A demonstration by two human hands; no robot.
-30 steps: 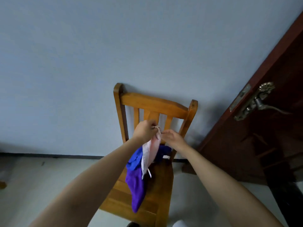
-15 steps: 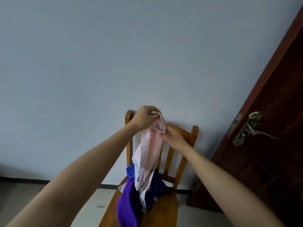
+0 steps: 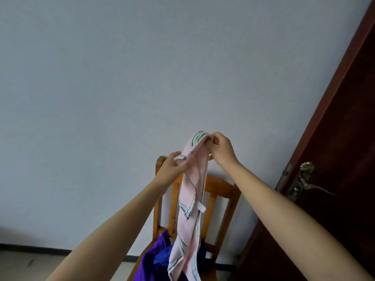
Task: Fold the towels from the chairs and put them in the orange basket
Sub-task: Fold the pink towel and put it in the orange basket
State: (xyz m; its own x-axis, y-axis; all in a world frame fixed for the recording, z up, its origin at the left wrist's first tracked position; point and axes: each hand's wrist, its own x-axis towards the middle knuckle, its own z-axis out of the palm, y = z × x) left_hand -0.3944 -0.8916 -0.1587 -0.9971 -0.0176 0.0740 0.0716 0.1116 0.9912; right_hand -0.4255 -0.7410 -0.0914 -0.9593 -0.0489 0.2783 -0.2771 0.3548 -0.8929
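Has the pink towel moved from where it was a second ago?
Yes. The pink towel has risen: its upper end was below the top rail of the chair, and now it is well above it.

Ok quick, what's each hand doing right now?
Left hand: pinches the towel by an edge.
Right hand: grips the towel at its top.

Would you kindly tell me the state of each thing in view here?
pink towel: held up, hanging down unfolded
left hand: pinches the pink towel's edge
right hand: grips the pink towel's top
chair: upright
purple towel: crumpled on the chair seat
blue towel: crumpled beside it
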